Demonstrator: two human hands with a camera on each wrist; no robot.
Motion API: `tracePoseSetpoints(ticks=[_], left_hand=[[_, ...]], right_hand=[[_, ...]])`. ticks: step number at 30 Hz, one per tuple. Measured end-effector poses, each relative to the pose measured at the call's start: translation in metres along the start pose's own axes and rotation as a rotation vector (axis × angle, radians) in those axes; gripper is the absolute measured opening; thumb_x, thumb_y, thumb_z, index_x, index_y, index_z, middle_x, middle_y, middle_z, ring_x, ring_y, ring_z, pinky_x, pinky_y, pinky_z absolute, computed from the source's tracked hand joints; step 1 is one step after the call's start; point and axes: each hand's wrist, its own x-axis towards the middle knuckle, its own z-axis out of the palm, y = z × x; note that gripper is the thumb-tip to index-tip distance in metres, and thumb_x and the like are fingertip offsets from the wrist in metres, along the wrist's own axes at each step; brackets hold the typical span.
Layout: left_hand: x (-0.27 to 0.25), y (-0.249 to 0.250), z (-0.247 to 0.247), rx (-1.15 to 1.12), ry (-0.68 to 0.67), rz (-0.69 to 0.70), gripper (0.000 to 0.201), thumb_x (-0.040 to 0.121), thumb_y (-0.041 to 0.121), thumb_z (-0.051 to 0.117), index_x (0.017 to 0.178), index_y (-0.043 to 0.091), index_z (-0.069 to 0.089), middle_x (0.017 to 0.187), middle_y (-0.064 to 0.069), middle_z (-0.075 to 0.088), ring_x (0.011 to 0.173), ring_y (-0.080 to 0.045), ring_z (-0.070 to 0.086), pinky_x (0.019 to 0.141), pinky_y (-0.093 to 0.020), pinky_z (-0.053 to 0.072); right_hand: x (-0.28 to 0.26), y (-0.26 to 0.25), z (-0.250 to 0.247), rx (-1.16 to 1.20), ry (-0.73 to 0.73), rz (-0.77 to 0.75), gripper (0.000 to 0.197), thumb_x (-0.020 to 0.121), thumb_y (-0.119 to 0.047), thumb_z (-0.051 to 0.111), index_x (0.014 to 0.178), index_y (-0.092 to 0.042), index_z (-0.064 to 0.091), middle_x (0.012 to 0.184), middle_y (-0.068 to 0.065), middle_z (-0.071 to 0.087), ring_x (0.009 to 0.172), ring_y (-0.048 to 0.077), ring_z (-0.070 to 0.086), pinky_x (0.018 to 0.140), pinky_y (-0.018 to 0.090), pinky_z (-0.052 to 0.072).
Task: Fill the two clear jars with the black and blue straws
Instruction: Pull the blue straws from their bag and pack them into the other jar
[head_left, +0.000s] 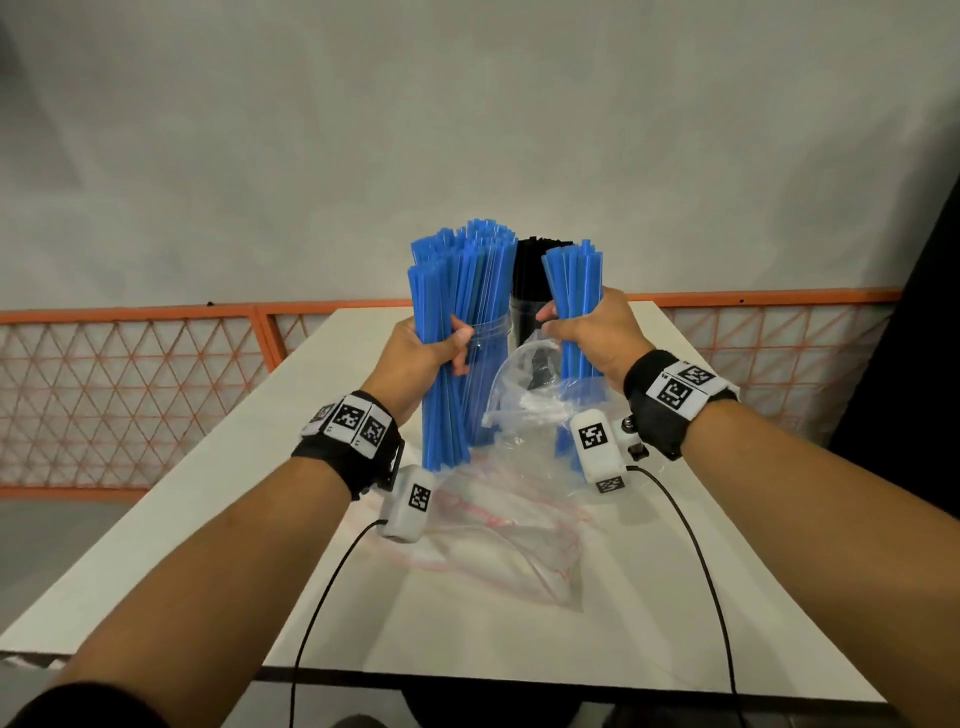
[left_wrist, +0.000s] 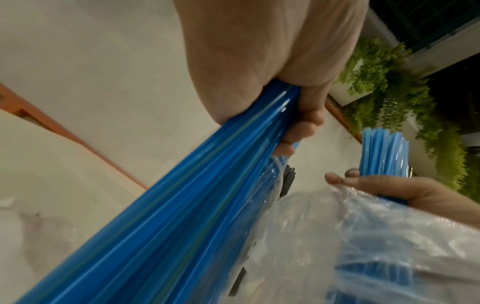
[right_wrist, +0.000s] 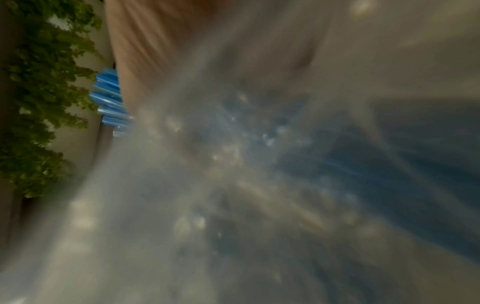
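My left hand (head_left: 431, 348) grips an upright bundle of blue straws (head_left: 441, 364) above the table; the left wrist view shows the same bundle (left_wrist: 182, 205) running out of my fist. Just behind it stands a clear jar (head_left: 491, 332) holding more blue straws. A second clear jar (head_left: 527, 312) behind holds black straws (head_left: 535, 265). My right hand (head_left: 582, 332) grips a smaller bundle of blue straws (head_left: 574, 291) whose lower part sits inside a clear plastic bag (head_left: 524, 395). In the right wrist view the bag blurs nearly everything; only the blue straw tips (right_wrist: 109, 98) show.
A second, flat clear bag (head_left: 504, 530) with red edging lies on the white table (head_left: 208, 519) in front of my hands. An orange mesh fence (head_left: 130, 374) runs behind the table. Black cables hang from both wrist cameras over the near edge.
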Motion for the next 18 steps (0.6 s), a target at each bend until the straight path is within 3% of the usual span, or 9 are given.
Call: tracePoseSetpoints(ticks=[3, 7, 11, 13, 18], left_hand=[[-0.001, -0.014, 0.003, 0.023, 0.046, -0.064, 0.027, 0.092, 0.014, 0.068, 0.069, 0.016, 0.054, 0.051, -0.001, 0.049, 0.049, -0.014, 0.05, 0.063, -0.031, 0.052], [-0.002, -0.017, 0.005, 0.043, 0.079, -0.084, 0.031, 0.092, 0.02, 0.069, 0.065, 0.014, 0.053, 0.05, 0.001, 0.049, 0.048, -0.015, 0.049, 0.069, -0.04, 0.051], [0.017, 0.041, -0.009, -0.012, 0.145, 0.105, 0.036, 0.09, 0.035, 0.068, 0.057, 0.026, 0.056, 0.051, 0.002, 0.051, 0.052, -0.016, 0.052, 0.069, -0.036, 0.051], [0.03, 0.077, -0.016, -0.091, 0.18, 0.225, 0.03, 0.089, 0.035, 0.07, 0.067, 0.021, 0.054, 0.052, 0.002, 0.051, 0.052, -0.017, 0.052, 0.065, -0.033, 0.051], [0.053, 0.121, -0.014, -0.134, 0.234, 0.375, 0.026, 0.088, 0.032, 0.072, 0.077, 0.018, 0.053, 0.057, 0.006, 0.055, 0.053, -0.014, 0.054, 0.069, -0.038, 0.051]], right_hand=[[-0.003, -0.003, 0.01, 0.054, -0.053, -0.025, 0.023, 0.077, 0.011, 0.068, 0.095, -0.003, 0.065, 0.082, 0.0, 0.066, 0.064, -0.004, 0.065, 0.058, 0.011, 0.051], [0.0, -0.002, 0.018, -0.014, -0.098, -0.056, 0.026, 0.078, 0.008, 0.068, 0.102, -0.002, 0.065, 0.087, -0.001, 0.068, 0.074, 0.0, 0.066, 0.067, 0.016, 0.055], [0.003, -0.001, 0.021, -0.046, -0.142, -0.06, 0.034, 0.079, 0.007, 0.068, 0.111, -0.002, 0.063, 0.087, -0.008, 0.068, 0.078, 0.001, 0.064, 0.07, 0.018, 0.055], [0.004, -0.001, 0.022, -0.048, -0.153, -0.061, 0.035, 0.079, 0.007, 0.068, 0.113, -0.002, 0.063, 0.089, -0.008, 0.067, 0.08, 0.003, 0.064, 0.072, 0.019, 0.055], [0.006, -0.003, 0.022, -0.033, -0.16, -0.019, 0.038, 0.08, 0.006, 0.069, 0.116, -0.003, 0.063, 0.099, 0.008, 0.066, 0.096, 0.021, 0.065, 0.087, 0.035, 0.055]])
